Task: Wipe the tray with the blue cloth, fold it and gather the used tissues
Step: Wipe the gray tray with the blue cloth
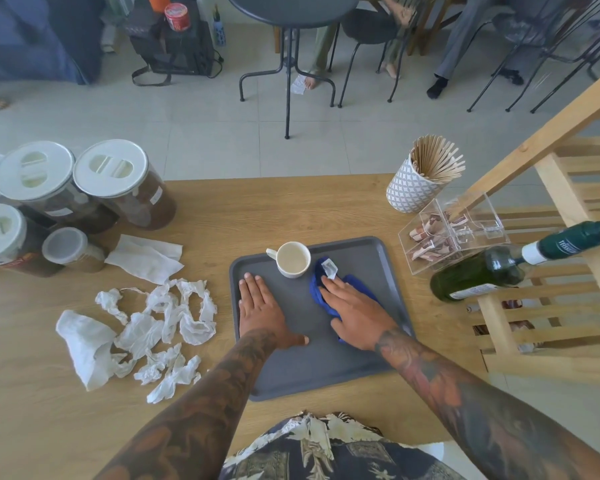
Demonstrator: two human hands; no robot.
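1. The grey tray point(343, 368) lies flat on the wooden table point(291, 206), close to the near edge and a little right of the middle.
2. The blue cloth point(321, 296) is bunched on the right half of the tray, its white label point(329, 267) turned up at the far end.
3. The right hand point(354, 313) lies flat on top of the cloth, fingers straight and spread, pressing it against the tray; it grips nothing.
4. The left hand point(260, 308) rests palm down on the tray's left side, fingers straight and together, thumb stretched toward the middle of the tray; it holds nothing.
5. A white mug point(292, 259) stands upright near the far edge of the tray, between the two hands, handle pointing left. It is just beside the far end of the cloth.
6. The used tissues point(153, 327) lie crumpled and scattered on the table left of the tray, some twisted into strips, near the tray's left edge but apart from it.
7. A flat white napkin point(146, 258) lies beyond the tissues, toward the left edge.
8. Lidded jars point(118, 181) of brown contents stand at the far left corner.
9. At the far right corner stands a patterned cup of wooden sticks point(426, 174), and just beside it a clear plastic box point(454, 233) with sachets.
10. A green bottle point(489, 271) lies tilted on its side past the table's right edge, against a wooden rack point(551, 306).
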